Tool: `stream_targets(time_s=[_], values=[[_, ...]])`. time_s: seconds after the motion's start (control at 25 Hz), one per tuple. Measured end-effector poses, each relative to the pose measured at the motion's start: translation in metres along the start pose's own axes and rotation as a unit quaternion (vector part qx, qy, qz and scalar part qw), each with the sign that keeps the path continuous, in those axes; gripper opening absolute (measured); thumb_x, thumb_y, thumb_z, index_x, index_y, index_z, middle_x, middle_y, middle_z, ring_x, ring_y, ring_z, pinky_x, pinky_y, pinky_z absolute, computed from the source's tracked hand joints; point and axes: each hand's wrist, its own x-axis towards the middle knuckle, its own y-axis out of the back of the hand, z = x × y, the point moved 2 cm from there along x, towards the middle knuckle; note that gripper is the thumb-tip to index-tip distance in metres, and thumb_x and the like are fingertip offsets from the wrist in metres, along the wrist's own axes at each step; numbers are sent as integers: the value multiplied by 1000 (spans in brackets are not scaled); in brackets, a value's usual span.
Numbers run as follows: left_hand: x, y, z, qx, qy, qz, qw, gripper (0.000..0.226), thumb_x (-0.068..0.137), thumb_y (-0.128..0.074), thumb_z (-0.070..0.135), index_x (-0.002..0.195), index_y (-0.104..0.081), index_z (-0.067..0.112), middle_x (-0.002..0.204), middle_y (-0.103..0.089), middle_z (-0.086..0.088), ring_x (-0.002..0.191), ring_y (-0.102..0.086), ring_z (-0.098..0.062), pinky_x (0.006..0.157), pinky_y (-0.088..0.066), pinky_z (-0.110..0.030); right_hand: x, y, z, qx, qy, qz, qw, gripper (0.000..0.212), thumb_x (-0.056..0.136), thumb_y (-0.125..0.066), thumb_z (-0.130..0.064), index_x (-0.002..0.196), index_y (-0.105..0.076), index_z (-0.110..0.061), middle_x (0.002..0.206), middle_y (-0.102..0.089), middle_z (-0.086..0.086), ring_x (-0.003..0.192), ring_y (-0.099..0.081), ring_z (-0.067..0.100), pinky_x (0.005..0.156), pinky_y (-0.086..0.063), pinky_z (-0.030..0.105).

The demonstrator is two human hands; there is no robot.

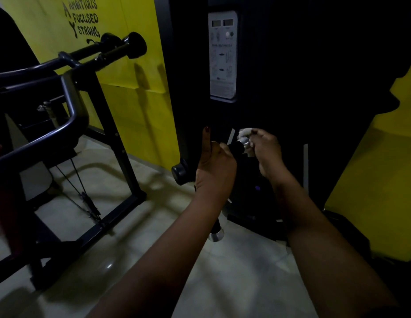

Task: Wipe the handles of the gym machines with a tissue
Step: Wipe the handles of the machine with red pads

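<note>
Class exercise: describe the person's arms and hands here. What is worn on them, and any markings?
Left forearm and right forearm are bare: no sleeves, watch or bracelet in view. On the left hand, the thumbnail is painted dark red. No ring shows on the right hand.

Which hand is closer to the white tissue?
Right. The right hand pinches the tissue against the shiny end of the handle. The left hand grips the handle just beside it, thumb up, not touching the tissue.
</note>
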Motion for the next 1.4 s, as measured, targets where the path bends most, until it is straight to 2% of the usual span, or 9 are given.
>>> stream_targets(time_s=[0.12,0.28,0.4,0.52,0.72,0.88,1.04,1.2,1.4], values=[[-1,0,-1,-3,7,16,1000,28,78,-54,12,98,-73,15,64,-57,3,82,-63,-20,109,22,-59,10,1,8,164,-143,-69,974,23,96,-48,-13,106,-69,-13,104,-72,8,88,-66,16,72,-51,24],[2,2,0,-17,-8,20,1000,42,76,-36,2,96,-70,18,69,-56,3,84,-61,-21,107,27,-61,-19,-11,34,283,-73,97,951,17,96,-57,-17,108,-68,-12,88,-71,-2,77,-65,8,71,-52,24],[3,2,-2,-3,-10,20,1000,43,77,-32,2,95,-69,15,69,-55,2,85,-61,-21,107,26,-62,-40,-17,28,21,158,209,965,18,94,-60,-25,109,-69,-19,101,-71,-5,94,-66,6,85,-50,21],[5,0,0,15,-18,-8,1000,36,84,-43,9,111,-66,12,79,-57,2,92,-60,-22,100,32,-64,-18,-27,9,-211,300,139,920,22,92,-51,-15,104,-70,-15,107,-69,7,103,-60,17,83,-38,12],[2,-3,-4,-12,-34,-48,998,41,83,-46,8,120,-63,14,78,-59,3,90,-61,-21,102,31,-63,-23,-27,12,-254,316,117,907,28,91,-52,-26,105,-71,-13,120,-59,18,117,-51,20,95,-42,22],[3,-1,-8,-24,-35,-70,997,29,84,-55,13,110,-68,16,82,-61,2,94,-60,-21,101,32,-64,-38,-4,24,-288,450,153,831,24,89,-56,-9,108,-71,-8,118,-61,21,118,-52,24,98,-44,23],[2,3,-3,-27,-41,-43,998,36,91,-40,0,123,-54,6,100,-58,-6,110,-53,-29,86,44,-57,-23,-4,39,-253,162,234,925,22,92,-55,-15,111,-66,-13,110,-62,16,106,-57,28,88,-50,37],[3,2,-2,-52,-38,-31,997,35,97,-33,7,129,-47,4,109,-55,-9,117,-47,-32,94,35,-54,-62,-49,66,50,-2,124,991,12,87,-56,-34,89,-66,-28,84,-69,3,81,-66,24,74,-55,46],[1,9,-4,-77,-44,-18,996,42,98,-33,13,139,-39,1,114,-54,-7,122,-44,-28,92,36,-50,-86,-77,56,459,-195,34,866,26,97,-43,-12,115,-59,-2,89,-65,15,78,-64,26,71,-53,32]])
